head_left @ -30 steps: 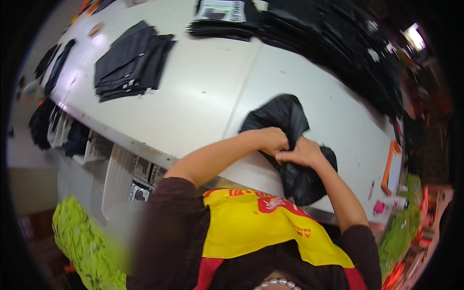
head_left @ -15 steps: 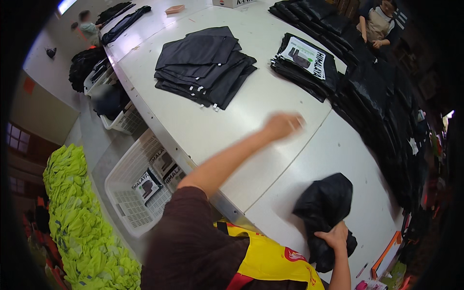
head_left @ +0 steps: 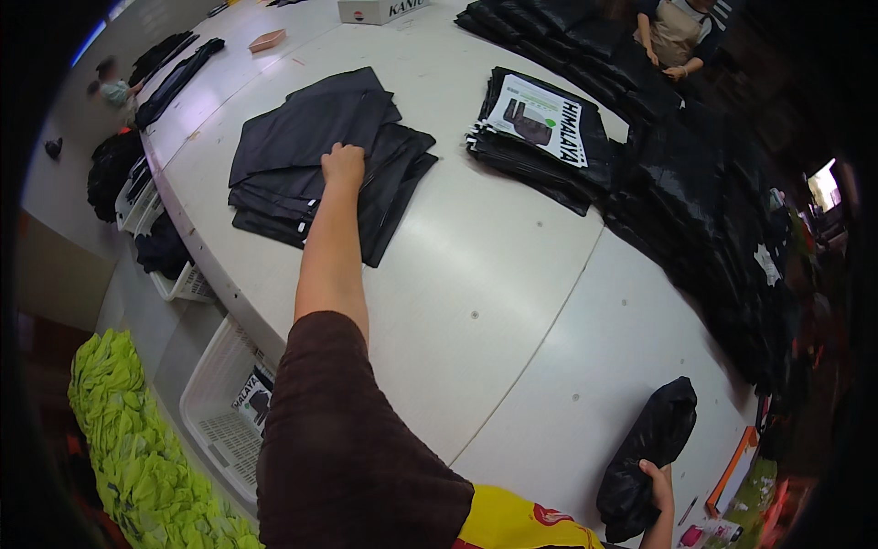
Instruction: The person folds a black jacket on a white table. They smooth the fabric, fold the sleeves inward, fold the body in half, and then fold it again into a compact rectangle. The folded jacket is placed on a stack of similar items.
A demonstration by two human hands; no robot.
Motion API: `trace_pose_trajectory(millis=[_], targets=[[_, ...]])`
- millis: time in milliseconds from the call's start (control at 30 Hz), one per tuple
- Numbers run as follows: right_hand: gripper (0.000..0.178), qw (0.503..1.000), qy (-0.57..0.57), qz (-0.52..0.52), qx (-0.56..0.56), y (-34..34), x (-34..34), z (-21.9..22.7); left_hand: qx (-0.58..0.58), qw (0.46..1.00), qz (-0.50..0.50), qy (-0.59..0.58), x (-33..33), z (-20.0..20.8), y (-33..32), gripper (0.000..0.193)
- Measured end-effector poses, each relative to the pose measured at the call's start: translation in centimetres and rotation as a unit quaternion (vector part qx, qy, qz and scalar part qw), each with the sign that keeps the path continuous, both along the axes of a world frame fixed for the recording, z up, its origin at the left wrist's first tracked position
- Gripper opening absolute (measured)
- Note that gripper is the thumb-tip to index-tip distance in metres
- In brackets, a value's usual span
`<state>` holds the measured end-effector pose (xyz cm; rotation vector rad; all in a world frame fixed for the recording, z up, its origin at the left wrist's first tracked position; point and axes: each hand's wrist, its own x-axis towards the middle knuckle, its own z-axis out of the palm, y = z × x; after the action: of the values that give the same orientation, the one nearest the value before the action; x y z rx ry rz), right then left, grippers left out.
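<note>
With my left arm stretched across the table, my left hand [head_left: 344,165] is closed with bent fingers at the edge of a black fabric piece [head_left: 302,133] on a fanned pile. Small white tags show along the pile's near edge, partly behind my forearm. At the lower right my right hand [head_left: 658,485] grips a rolled black fabric bundle [head_left: 660,423], thumb on top. The bundle is smooth and slightly shiny, and its far end points away from me. Some of the right fingers are hidden behind it.
A stack of black packages with a printed sheet [head_left: 535,119] lies beyond the table's [head_left: 485,311] middle. Long black piles [head_left: 677,201] line the right side. White baskets [head_left: 219,412] and a lime-yellow fabric heap [head_left: 137,439] stand left. Another person [head_left: 675,37] works at the far right.
My left hand has swung left from over bare tabletop to the black fabric pile. My right hand still holds the bundle, which now looks narrower and more tightly rolled.
</note>
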<state>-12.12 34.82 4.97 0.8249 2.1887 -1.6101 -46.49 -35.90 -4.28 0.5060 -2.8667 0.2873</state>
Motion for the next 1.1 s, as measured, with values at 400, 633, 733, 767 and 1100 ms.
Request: trace_pose_trajectory(millis=[400, 633, 733, 767, 1100], targets=[[0.072, 0.998, -0.026, 0.038, -0.036, 3.3, 1.5, -0.4, 0.179, 0.804, -0.536, 0.184, 22.0, -1.4, 24.5, 0.010], [0.085, 0.997, -0.014, 0.064, -0.047, 5.5, 1.9, -1.7, 0.386, 0.635, -0.662, -0.100, 35.7, -3.1, 36.5, 0.035], [0.086, 0.997, 0.019, 0.060, -0.046, 5.7, 3.9, -1.3, 0.457, 0.722, -0.518, 0.048, 36.3, -3.3, 38.6, 0.027], [0.087, 0.996, 0.037, 0.065, -0.052, 5.7, 4.5, -1.0, 0.429, 0.766, -0.473, 0.074, 36.1, -3.2, 39.0, 0.027], [0.082, 0.991, 0.009, 0.105, -0.088, 6.5, 8.1, -0.3, 0.339, 0.832, -0.428, 0.101, 36.6, -3.6, 40.6, 0.016]])
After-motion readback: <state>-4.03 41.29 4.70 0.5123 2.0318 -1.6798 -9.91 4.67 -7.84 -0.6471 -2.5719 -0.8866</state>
